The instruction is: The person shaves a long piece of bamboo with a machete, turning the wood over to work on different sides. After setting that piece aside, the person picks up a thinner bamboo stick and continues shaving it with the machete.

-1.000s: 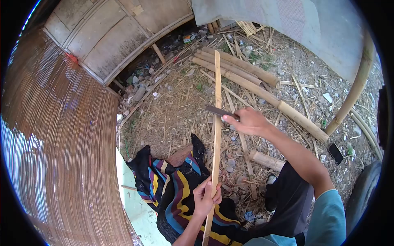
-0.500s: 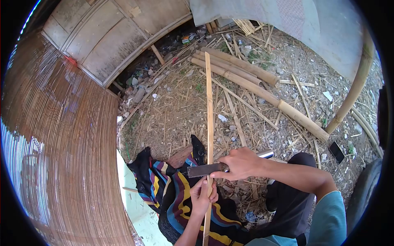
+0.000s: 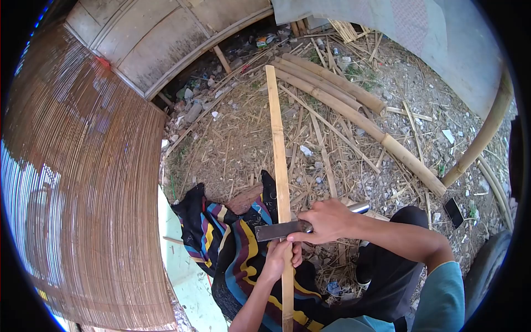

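Observation:
A long bamboo strip [image 3: 278, 144] runs upright through the middle of the head view, its far end pointing to the bamboo poles. My left hand [image 3: 281, 259] is closed around its lower part, fingers wrapped over the edges. Just beyond that grip, a machete [image 3: 272, 231] with a short, broad, dark blade lies crosswise over the strip. My right hand [image 3: 325, 221] is closed on its handle, whose shiny metal end sticks out behind the fist. The right thumb reaches toward the strip beside the left fingertips. Under the strip lies a black cloth [image 3: 225, 282] with coloured stripes.
Several bamboo poles [image 3: 354, 113] lie ahead on ground littered with splinters and stones. A phone [image 3: 453, 213] rests at right, near a tyre [image 3: 489, 271]. To the left stands a slatted bamboo screen [image 3: 105, 210]. A leaning pole [image 3: 481, 138] rises at the right.
The bamboo strip has turned so its wider face shows, and its far end has shifted left. Both hands keep their holds, the left slightly higher in view. The camera view has shifted a little.

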A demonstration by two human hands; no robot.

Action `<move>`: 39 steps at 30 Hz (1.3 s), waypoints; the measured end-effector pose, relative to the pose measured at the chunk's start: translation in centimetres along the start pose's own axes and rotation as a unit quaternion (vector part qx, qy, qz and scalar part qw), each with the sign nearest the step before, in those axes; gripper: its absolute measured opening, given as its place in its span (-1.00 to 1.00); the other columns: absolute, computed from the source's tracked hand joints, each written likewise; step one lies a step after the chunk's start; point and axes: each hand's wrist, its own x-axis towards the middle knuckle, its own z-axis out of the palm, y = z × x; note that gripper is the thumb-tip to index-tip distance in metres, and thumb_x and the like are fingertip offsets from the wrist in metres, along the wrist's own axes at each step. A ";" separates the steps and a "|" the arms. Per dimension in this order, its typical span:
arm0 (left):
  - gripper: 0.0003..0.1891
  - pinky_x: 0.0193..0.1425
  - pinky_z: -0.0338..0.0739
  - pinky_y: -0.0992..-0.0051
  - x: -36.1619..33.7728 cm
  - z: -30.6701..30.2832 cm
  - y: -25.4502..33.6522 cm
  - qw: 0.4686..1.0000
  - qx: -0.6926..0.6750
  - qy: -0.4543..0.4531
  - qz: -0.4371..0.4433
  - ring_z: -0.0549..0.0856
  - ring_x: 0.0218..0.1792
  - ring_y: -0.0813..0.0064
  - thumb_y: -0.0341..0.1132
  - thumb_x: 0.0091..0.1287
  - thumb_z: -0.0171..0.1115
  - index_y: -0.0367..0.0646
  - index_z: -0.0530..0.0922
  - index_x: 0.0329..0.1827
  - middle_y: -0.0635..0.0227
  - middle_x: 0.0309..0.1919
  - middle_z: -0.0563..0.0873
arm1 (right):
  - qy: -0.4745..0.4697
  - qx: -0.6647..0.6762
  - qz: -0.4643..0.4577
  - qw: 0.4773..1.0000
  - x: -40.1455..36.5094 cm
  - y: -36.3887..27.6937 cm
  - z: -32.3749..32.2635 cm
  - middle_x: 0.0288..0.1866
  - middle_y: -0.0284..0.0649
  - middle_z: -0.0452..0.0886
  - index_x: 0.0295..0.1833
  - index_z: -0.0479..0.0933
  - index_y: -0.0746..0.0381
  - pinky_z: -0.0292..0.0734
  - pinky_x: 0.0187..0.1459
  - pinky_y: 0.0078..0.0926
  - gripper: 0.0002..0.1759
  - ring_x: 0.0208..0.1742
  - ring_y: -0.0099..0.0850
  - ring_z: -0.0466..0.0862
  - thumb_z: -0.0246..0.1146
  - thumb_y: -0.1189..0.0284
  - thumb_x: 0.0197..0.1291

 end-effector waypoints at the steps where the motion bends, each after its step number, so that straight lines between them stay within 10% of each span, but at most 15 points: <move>1: -0.77 -0.61 0.33 0.53 0.0 0.1 0.1 1.000 -0.001 0.003 0.002 0.40 -0.65 0.53 -0.23 0.38 -0.07 -0.25 0.36 -0.11 0.32 -0.53 0.39 | -0.002 0.000 -0.003 1.000 0.1 -0.1 0.1 -0.60 0.04 0.56 -0.27 0.64 0.26 0.58 -0.43 -0.14 -0.19 -0.48 -0.01 0.65 0.00 -0.34 0.07; 10: -0.76 -0.46 0.45 0.44 0.1 -1.0 1.2 0.997 0.026 0.011 0.077 0.48 -0.55 0.46 -0.33 0.35 -0.07 -0.34 0.41 -0.08 0.13 -0.41 0.54 | 0.041 0.020 -0.015 0.999 0.6 0.2 0.6 -0.60 0.03 0.58 -0.21 0.64 0.27 0.60 -0.39 -0.17 -0.14 -0.47 -0.04 0.67 -0.04 -0.37 0.06; 17: -0.57 -0.42 0.41 0.39 -0.1 0.4 2.3 0.996 -0.070 0.000 0.061 0.45 -0.54 0.42 -0.04 0.40 -0.24 -0.26 0.43 -0.19 0.06 -0.27 0.57 | 0.053 0.039 0.019 0.998 1.0 0.1 -0.4 -0.69 -0.02 0.55 -0.29 0.64 0.28 0.59 -0.42 -0.16 -0.20 -0.53 -0.06 0.66 0.03 -0.32 0.06; 26: -0.60 -0.58 0.25 0.60 0.6 -1.0 2.0 0.949 -0.300 -0.083 -0.053 0.29 -0.64 0.59 0.02 0.40 -0.16 -0.16 0.41 -0.27 0.40 -0.53 0.35 | 0.041 0.019 0.011 0.999 1.2 -0.7 -0.2 -0.71 -0.03 0.53 -0.31 0.65 0.27 0.59 -0.44 -0.18 -0.20 -0.55 -0.09 0.66 0.04 -0.34 0.04; 39: -0.68 -0.71 0.04 0.65 -0.5 2.4 0.9 0.987 0.054 0.152 -0.003 0.17 -0.76 0.70 -0.26 0.41 -0.34 -0.05 0.24 -0.54 0.55 -0.69 0.20 | 0.003 -0.026 -0.045 0.999 0.8 -1.3 0.8 -0.67 0.02 0.55 -0.40 0.64 0.29 0.59 -0.43 -0.15 -0.15 -0.53 -0.06 0.66 0.00 -0.37 0.02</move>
